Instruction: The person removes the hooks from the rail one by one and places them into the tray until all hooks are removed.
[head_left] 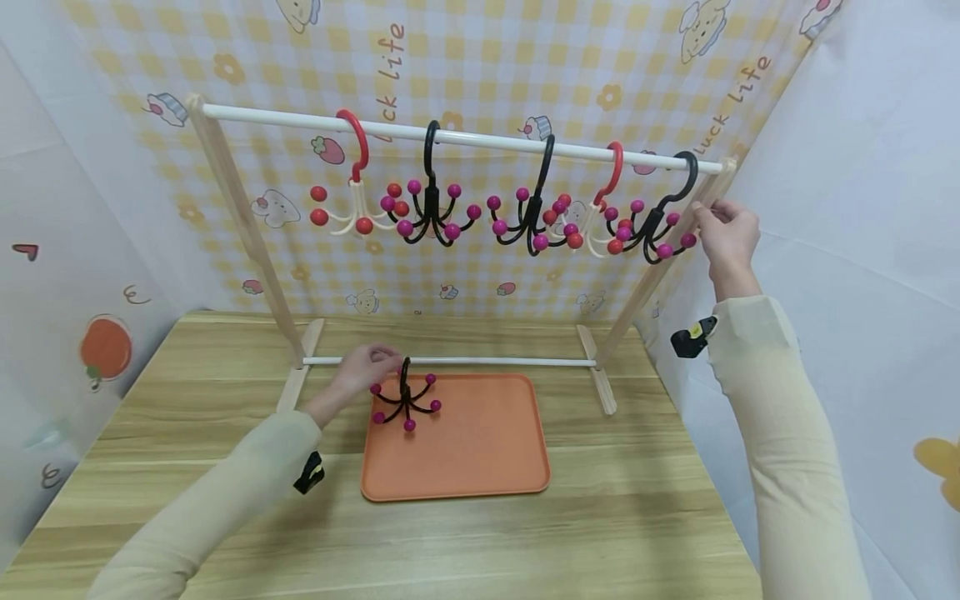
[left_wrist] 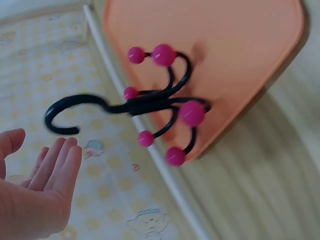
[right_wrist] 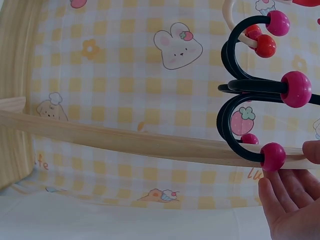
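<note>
And here's the black hanger (head_left: 406, 398), standing upright on the orange tray (head_left: 480, 458), tucked into its far left corner on the wooden tabletop (head_left: 600, 500). What a spidery look! A plain open hook (left_wrist: 82, 99) on top, a thicker black core (left_wrist: 147, 106) below, and from that, slim curved arms (left_wrist: 188, 72) fanning out and sweeping back up, each capped with a glossy, bright pink ball (left_wrist: 192, 113). Six balls show in the left wrist view.

Over to the left hand (head_left: 367, 367): fingers straight, thumb well apart from them, nothing in its grasp. Its fingertips are just beside the hook's tip; whether they touch, I can't tell.

Up high on the right, the right hand (head_left: 729, 237) has the wooden upright (head_left: 639, 300) pinched between thumb and fingers, close to the pink balls of a second black hanger (head_left: 651, 225).

That one hangs from the white rod (head_left: 300, 121), last in a row of five: a red-hooked hanger (head_left: 358, 158) with cream arms and red balls leads, two black ones follow, then another red-hooked one.
</note>
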